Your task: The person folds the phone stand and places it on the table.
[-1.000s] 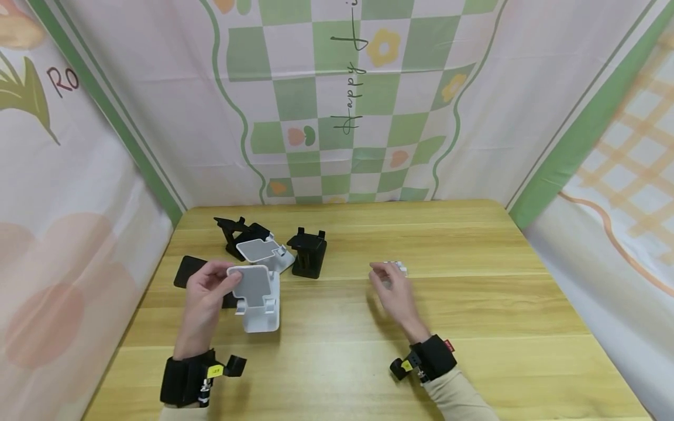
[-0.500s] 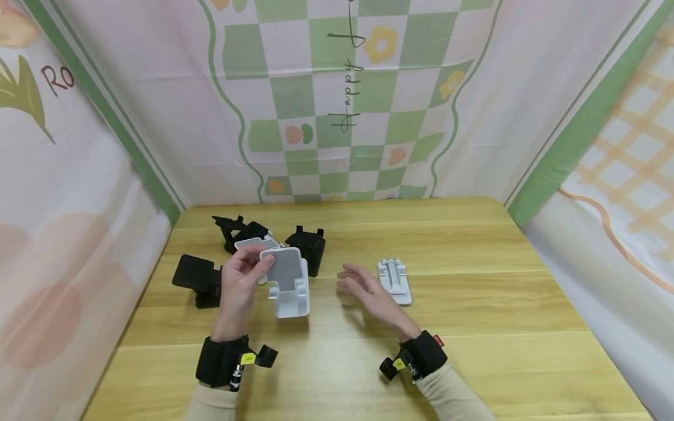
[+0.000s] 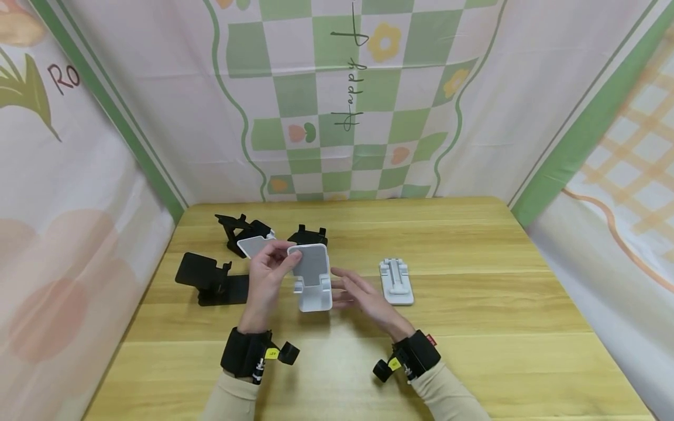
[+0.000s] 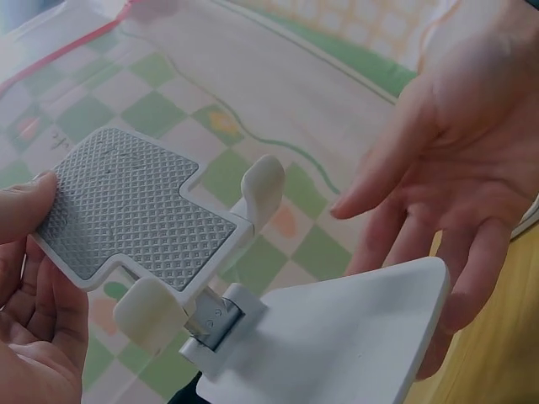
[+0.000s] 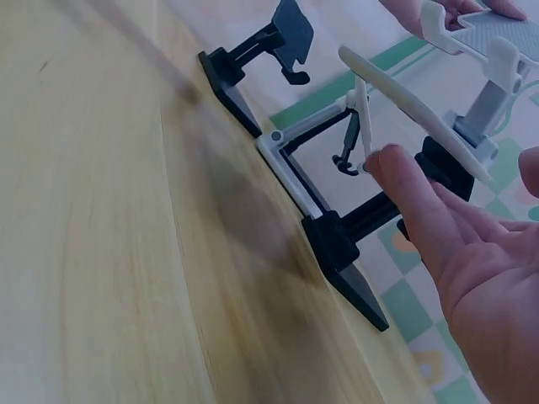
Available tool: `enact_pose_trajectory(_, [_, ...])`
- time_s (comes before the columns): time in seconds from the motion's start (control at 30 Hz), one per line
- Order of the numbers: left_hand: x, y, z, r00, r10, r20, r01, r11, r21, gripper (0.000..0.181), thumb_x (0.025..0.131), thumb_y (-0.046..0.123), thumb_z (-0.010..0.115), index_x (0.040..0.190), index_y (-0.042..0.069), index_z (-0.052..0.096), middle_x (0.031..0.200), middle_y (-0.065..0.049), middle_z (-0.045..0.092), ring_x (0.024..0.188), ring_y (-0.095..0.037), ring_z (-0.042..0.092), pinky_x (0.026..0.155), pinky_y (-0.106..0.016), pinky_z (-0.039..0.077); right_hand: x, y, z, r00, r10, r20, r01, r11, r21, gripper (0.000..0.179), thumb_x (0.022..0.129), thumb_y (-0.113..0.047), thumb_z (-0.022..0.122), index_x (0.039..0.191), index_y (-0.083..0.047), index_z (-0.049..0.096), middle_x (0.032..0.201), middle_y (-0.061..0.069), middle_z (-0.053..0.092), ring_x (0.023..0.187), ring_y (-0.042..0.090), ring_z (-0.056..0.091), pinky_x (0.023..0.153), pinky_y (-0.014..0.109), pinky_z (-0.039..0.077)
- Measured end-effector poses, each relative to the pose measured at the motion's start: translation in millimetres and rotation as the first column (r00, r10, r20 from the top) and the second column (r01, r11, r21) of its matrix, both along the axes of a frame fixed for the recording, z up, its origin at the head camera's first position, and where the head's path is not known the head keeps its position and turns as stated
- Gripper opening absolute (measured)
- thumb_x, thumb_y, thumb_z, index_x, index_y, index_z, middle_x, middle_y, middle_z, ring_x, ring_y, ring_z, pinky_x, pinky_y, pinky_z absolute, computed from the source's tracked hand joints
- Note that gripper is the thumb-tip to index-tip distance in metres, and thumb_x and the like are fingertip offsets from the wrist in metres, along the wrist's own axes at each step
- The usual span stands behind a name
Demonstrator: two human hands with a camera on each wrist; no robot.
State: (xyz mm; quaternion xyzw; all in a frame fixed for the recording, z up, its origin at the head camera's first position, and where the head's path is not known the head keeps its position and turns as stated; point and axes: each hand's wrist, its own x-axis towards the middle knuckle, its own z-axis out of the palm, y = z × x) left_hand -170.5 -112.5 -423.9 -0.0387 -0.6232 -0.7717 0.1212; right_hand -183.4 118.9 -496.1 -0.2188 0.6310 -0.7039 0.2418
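My left hand (image 3: 267,280) pinches a white phone stand (image 3: 310,264) by its grey-padded plate, thumb on the pad, above the middle of the table. The left wrist view shows the stand unfolded, its smooth base (image 4: 337,332) hinged away from the padded plate. Beside that base is my right hand (image 3: 368,301), fingers extended and partly behind it. Whether those fingers touch the base, I cannot tell. In the right wrist view the right fingertips (image 5: 392,164) lie close to the base's edge.
Black phone stands stand unfolded at the left (image 3: 210,280), back left (image 3: 237,231) and back middle (image 3: 309,235). Another white stand (image 3: 254,244) is partly hidden behind my left hand. A folded white stand (image 3: 397,286) lies flat on the wooden table (image 3: 474,304), right of my right hand.
My left hand has carried the white phone stand rightward to the middle. My right hand has moved left, away from the folded white stand, to the held one.
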Motion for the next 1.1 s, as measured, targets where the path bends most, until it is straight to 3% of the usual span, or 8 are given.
enact_pose_trajectory(0.1, [-0.9, 6.3, -0.8, 1.000, -0.017, 0.001, 0.017, 1.000, 0.003, 0.022, 0.091, -0.009, 0.069, 0.101, 0.010, 0.069, 0.095, 0.002, 0.065, 0.084, -0.014, 0.055, 0.076, -0.021, 0.047, 0.9, -1, 1.7, 0.999, -0.031, 0.037, 0.030, 0.999, 0.030, 0.063, 0.113, -0.035, 0.037, 0.159, 0.007, 0.025, 0.146, 0.037, 0.048, 0.120, 0.039, 0.065, 0.099, 0.044, 0.056])
enact_pose_trajectory(0.2, [-1.7, 10.6, -2.3, 0.999, -0.034, 0.000, 0.034, 0.999, -0.011, 0.016, 0.092, -0.009, 0.069, 0.107, -0.004, 0.066, 0.096, 0.003, 0.065, 0.086, -0.013, 0.055, 0.077, -0.021, 0.048, 1.7, -2, 2.0, 0.996, -0.065, 0.060, 0.062, 0.997, 0.050, 0.063, 0.112, -0.034, 0.041, 0.157, 0.008, 0.028, 0.142, 0.035, 0.053, 0.111, 0.028, 0.069, 0.093, 0.035, 0.058])
enact_pose_trajectory(0.3, [-2.9, 13.2, -4.0, 0.999, -0.039, 0.004, 0.039, 0.999, -0.024, 0.022, 0.092, -0.009, 0.068, 0.112, -0.013, 0.062, 0.097, 0.003, 0.065, 0.086, -0.013, 0.056, 0.078, -0.021, 0.048, 1.1, -3, 0.6, 0.995, -0.081, 0.063, 0.078, 0.996, 0.051, 0.060, 0.113, -0.031, 0.042, 0.156, 0.009, 0.030, 0.139, 0.034, 0.055, 0.104, 0.021, 0.070, 0.088, 0.031, 0.059])
enact_pose_trajectory(0.53, [-3.3, 16.9, -4.6, 0.998, -0.051, 0.042, 0.052, 0.998, -0.031, 0.018, 0.092, -0.005, 0.070, 0.109, 0.000, 0.066, 0.100, 0.001, 0.064, 0.088, -0.014, 0.057, 0.079, -0.022, 0.048, 0.3, -4, -2.5, 0.994, -0.105, 0.021, 0.103, 0.992, 0.075, 0.053, 0.112, -0.022, 0.044, 0.150, 0.013, 0.037, 0.131, 0.034, 0.061, 0.097, 0.016, 0.072, 0.082, 0.030, 0.060])
enact_pose_trajectory(0.77, [-2.0, 14.7, -5.9, 0.991, -0.092, 0.095, 0.097, 0.993, -0.059, 0.024, 0.094, -0.002, 0.070, 0.117, -0.005, 0.062, 0.105, -0.001, 0.062, 0.093, -0.016, 0.057, 0.084, -0.022, 0.050, 2.5, -7, -3.6, 0.990, -0.141, -0.009, 0.142, 0.984, 0.107, 0.044, 0.110, -0.017, 0.045, 0.142, 0.013, 0.049, 0.120, 0.032, 0.068, 0.089, 0.016, 0.073, 0.073, 0.029, 0.061])
enact_pose_trajectory(0.9, [-4.0, 13.8, -4.7, 0.987, -0.115, 0.110, 0.125, 0.989, -0.084, 0.026, 0.096, 0.003, 0.070, 0.120, -0.003, 0.062, 0.113, -0.005, 0.062, 0.100, -0.019, 0.059, 0.089, -0.023, 0.051, 3.3, -7, -4.1, 0.988, -0.153, -0.030, 0.155, 0.982, 0.105, 0.043, 0.110, -0.016, 0.045, 0.140, 0.015, 0.049, 0.120, 0.033, 0.068, 0.088, 0.015, 0.073, 0.072, 0.028, 0.060])
enact_pose_trajectory(1.1, [-7.7, 11.4, -3.5, 0.976, -0.192, 0.097, 0.204, 0.970, -0.132, 0.033, 0.098, 0.008, 0.070, 0.129, 0.005, 0.059, 0.133, -0.009, 0.060, 0.121, -0.022, 0.058, 0.109, -0.039, 0.045, 2.1, -6, -6.5, 0.988, -0.149, -0.037, 0.152, 0.983, 0.102, 0.042, 0.110, -0.014, 0.045, 0.139, 0.016, 0.049, 0.122, 0.034, 0.067, 0.089, 0.014, 0.074, 0.072, 0.028, 0.061])
